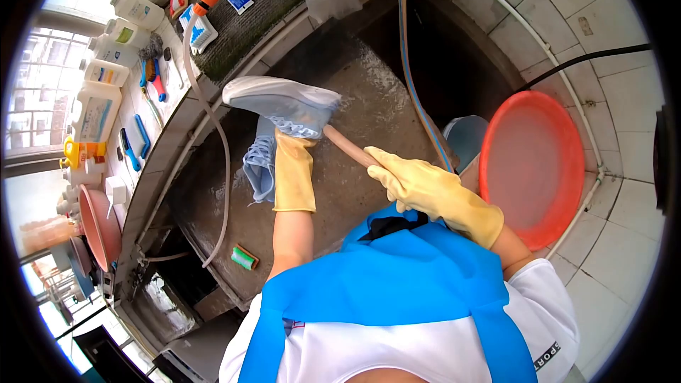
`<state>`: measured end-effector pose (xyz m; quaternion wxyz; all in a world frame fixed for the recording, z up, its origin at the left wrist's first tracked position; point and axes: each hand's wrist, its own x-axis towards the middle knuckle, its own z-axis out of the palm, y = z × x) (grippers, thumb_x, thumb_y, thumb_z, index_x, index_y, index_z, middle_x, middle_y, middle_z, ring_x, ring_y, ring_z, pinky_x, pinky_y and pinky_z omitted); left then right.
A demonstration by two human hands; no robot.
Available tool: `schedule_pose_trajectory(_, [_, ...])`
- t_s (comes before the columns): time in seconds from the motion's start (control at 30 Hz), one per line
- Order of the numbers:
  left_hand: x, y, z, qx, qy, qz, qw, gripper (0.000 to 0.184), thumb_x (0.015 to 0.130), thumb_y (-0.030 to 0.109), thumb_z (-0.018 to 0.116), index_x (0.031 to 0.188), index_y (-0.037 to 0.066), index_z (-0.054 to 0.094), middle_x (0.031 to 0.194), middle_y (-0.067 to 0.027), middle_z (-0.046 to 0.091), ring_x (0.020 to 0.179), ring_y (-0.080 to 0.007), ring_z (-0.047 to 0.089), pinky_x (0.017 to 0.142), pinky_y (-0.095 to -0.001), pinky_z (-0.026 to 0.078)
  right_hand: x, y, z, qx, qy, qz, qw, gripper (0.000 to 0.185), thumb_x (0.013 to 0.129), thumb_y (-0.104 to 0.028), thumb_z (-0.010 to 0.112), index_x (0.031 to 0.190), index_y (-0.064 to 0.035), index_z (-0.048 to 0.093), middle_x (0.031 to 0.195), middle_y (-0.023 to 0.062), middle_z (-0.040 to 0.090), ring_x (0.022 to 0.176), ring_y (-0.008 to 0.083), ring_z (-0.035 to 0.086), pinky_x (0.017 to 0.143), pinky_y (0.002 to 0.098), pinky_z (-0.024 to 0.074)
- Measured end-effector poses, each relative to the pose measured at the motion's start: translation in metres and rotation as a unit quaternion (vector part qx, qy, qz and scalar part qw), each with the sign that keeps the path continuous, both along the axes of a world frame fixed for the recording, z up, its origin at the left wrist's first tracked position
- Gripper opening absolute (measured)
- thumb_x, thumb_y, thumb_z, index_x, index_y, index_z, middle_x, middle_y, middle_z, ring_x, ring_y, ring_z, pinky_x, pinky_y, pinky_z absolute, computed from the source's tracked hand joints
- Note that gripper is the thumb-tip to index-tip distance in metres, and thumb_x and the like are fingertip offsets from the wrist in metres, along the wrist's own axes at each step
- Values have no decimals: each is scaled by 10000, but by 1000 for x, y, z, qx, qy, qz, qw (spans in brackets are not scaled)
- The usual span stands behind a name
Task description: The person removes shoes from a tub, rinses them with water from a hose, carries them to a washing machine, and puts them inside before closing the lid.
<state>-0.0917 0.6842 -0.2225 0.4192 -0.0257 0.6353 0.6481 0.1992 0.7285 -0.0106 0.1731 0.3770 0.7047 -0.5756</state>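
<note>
My left hand (pixel 294 174), in a yellow rubber glove, holds up a pale blue sneaker (pixel 284 103) with its white sole turned upward. The fingers are hidden behind the shoe's laces and upper. My right hand (pixel 418 184), gloved the same way, is closed around a tan hose (pixel 349 146). The hose's end points at the sneaker's toe, a short gap away. A second pale blue sneaker (pixel 260 167) rests on the wet grey slab (pixel 355 206), just left of my left glove. Closer to me lies a small green-and-brown scrub brush (pixel 245 257).
A red basin (pixel 532 163) of cloudy water stands at right, beside a grey bucket (pixel 466 138). A striped hose (pixel 411 71) hangs from the tap. Bottles (pixel 97 117) and brushes (pixel 152 78) line the left ledge, and a thin hose (pixel 225 163) curves down from it.
</note>
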Motion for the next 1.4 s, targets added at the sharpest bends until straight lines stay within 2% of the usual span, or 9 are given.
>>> schedule_pose_trajectory(0.37, [-4, -26, 10, 31, 0, 36, 999, 197, 1025, 208, 517, 1179, 133, 614, 1114, -91, 644, 1054, -264, 624, 902, -399, 512, -1, 8, -59, 12, -102, 19, 995, 536, 1085, -511, 437, 1575, -298, 390, 865, 20, 699, 758, 190, 728, 531, 378, 544])
schedule_pose_trajectory(0.4, [-5, -28, 10, 35, 0, 38, 999, 197, 1026, 203, 517, 1182, 132, 613, 1117, -92, 644, 1056, -265, 624, 904, -400, 513, 9, 9, -120, 53, -47, 59, 996, 543, 1089, -501, 420, 1569, -250, 383, 939, 46, 725, 808, 230, 742, 623, 402, 567])
schedule_pose_trajectory(0.47, [-9, -33, 12, 44, 3, 40, 998, 196, 1027, 195, 519, 1187, 128, 611, 1124, -95, 643, 1059, -265, 624, 907, -400, 514, -26, 25, -46, -9, -112, 7, 994, 561, 1091, -455, 417, 1505, -78, 396, 1108, 121, 751, 902, 316, 748, 878, 404, 575])
schedule_pose_trajectory(0.7, [-4, -64, 31, 59, 58, -5, 997, 197, 1031, 166, 524, 1205, 117, 604, 1149, -103, 641, 1069, -268, 622, 920, -403, 518, -88, 59, -81, -108, 74, -179, 975, 668, 1066, -483, 506, 1533, -31, 350, 1144, 186, 721, 978, 272, 747, 918, 351, 565])
schedule_pose_trajectory(0.93, [35, -111, 41, -40, 432, -279, 857, 201, 1036, 137, 530, 1223, 105, 597, 1174, -112, 639, 1080, -271, 621, 933, -406, 522, -142, 116, -144, -43, 72, -238, 968, 738, 1019, -404, 615, 1591, -40, 323, 1057, 171, 712, 814, 228, 721, 714, 347, 573])
schedule_pose_trajectory(1.03, [60, -145, 35, 3, 38, -130, 991, 332, 1047, 234, 532, 1326, 54, 556, 1259, -134, 640, 1143, -312, 626, 981, -444, 520, -157, 165, -161, 21, 151, -280, 948, 391, 1012, -361, 604, 1167, -6, 550, 793, 123, 652, 710, 228, 665, 676, 376, 528])
schedule_pose_trajectory(1.1, [70, -170, 33, 52, -266, 91, 958, 439, 1055, 299, 533, 1394, 20, 529, 1315, -149, 641, 1186, -339, 628, 1013, -469, 519, -162, 233, -193, 185, 372, -332, 847, 244, 990, -247, 583, 1019, -7, 556, 699, 120, 566, 608, 238, 523, 597, 405, 452])
schedule_pose_trajectory(1.2, [82, -199, 7, 13, -350, 208, 913, 553, 1061, 371, 539, 1453, -17, 507, 1372, -164, 640, 1217, -364, 637, 1038, -499, 523, -148, 316, -161, 487, 344, -409, 691, 256, 970, -208, 610, 930, 27, 518, 765, 156, 591, 639, 250, 532, 619, 431, 465])
schedule_pose_trajectory(1.4, [104, -190, -1, -140, -299, 199, 923, 567, 1007, 474, 638, 1324, 5, 610, 1238, -122, 683, 1009, -276, 687, 751, -406, 558, -140, 454, -237, -17, 354, -589, 726, 486, 970, -402, 712, 1111, 54, 621, 877, 114, 639, 732, 284, 650, 644, 415, 562])
